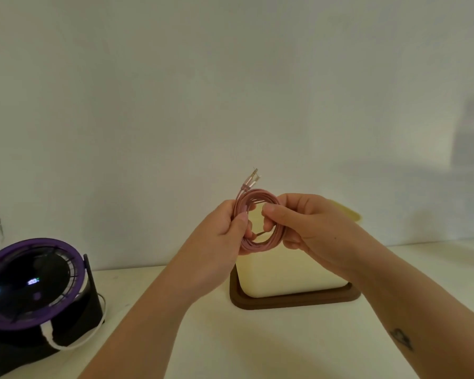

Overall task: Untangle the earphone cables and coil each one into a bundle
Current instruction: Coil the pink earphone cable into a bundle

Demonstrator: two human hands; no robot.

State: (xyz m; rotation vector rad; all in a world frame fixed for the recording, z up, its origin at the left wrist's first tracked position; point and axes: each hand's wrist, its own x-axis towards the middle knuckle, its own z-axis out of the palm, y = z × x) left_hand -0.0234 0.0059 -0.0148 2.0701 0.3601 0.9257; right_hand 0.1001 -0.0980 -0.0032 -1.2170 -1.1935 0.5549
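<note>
Pink earphone cable point(259, 246), wound into a round coil, is held in the air above the counter point(203, 337), in front of a cream box point(285, 274). The left hand point(222, 228) grips the coil's left side with curled fingers and thumb; the right hand point(307, 222) pinches its right side. Nothing ties the loops, so a slackened grip on either side would likely let them spring apart and tangle afresh. The plug end point(253, 177) juts free above the coil and could slip out, unwinding a turn. Count: one cable in one coil, two hands, one cream box on one brown tray point(293, 300), one purple-rimmed black device point(30, 283) with one white lead point(66, 346). No second earphone cable shows.
</note>
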